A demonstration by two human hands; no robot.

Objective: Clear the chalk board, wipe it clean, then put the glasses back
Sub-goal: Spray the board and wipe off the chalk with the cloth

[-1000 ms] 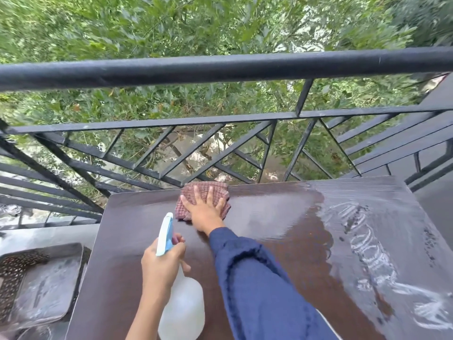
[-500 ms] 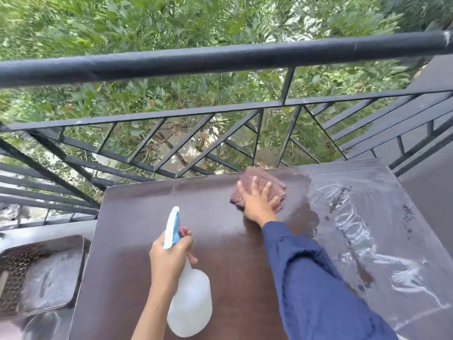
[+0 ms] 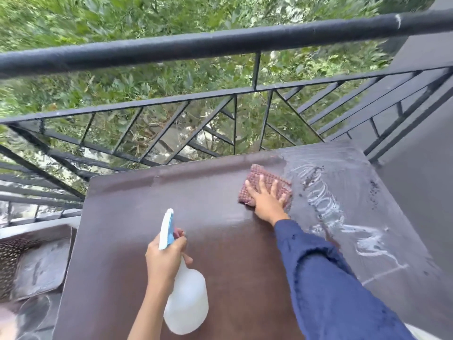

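Observation:
A dark brown chalk board (image 3: 127, 231) lies flat in front of me, against a balcony railing. Its left and middle part looks wiped and wet. White chalk smears (image 3: 326, 204) cover the right part. My right hand (image 3: 267, 202), fingers spread, presses a reddish checked cloth (image 3: 259, 177) flat on the board near its far edge, just left of the smears. My left hand (image 3: 164, 258) holds a white spray bottle (image 3: 186, 300) with a blue and white nozzle above the board's near middle. No glasses are in view.
A black metal railing (image 3: 220, 45) runs along the board's far edge, with green foliage beyond it. A metal tray (image 3: 39, 263) with a perforated part sits low at the left. A grey wall (image 3: 421, 192) rises at the right.
My right hand has slid the cloth rightward along the far edge, from the board's left part to the edge of the chalk smears. The spray bottle stays held in my left hand.

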